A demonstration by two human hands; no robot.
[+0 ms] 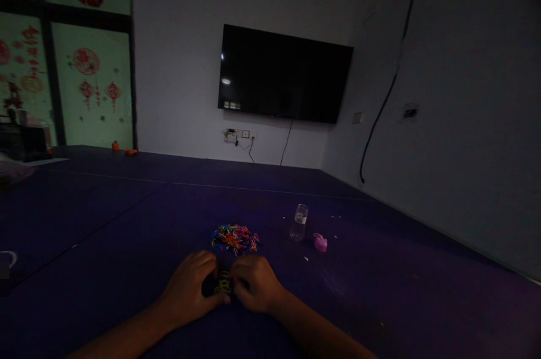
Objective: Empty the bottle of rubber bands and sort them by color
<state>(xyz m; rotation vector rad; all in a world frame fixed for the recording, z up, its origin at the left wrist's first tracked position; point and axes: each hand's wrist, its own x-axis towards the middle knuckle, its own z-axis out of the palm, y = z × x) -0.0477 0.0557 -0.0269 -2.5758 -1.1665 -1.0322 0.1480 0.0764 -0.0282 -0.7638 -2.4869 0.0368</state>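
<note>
I position the left hand [189, 287] and right hand [257, 283] at near center, fingers curled about small yellow loops [222, 287] between them — I cannot tell whether either grip is clamped. A multicolored loop pile [235, 239] lies just beyond; a clear bottle [298, 225], right.

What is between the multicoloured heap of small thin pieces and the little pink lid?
In the head view, a clear, see-through bottle with a pale label stands between the multicoloured heap and the pink lid, nearer the lid.
</note>
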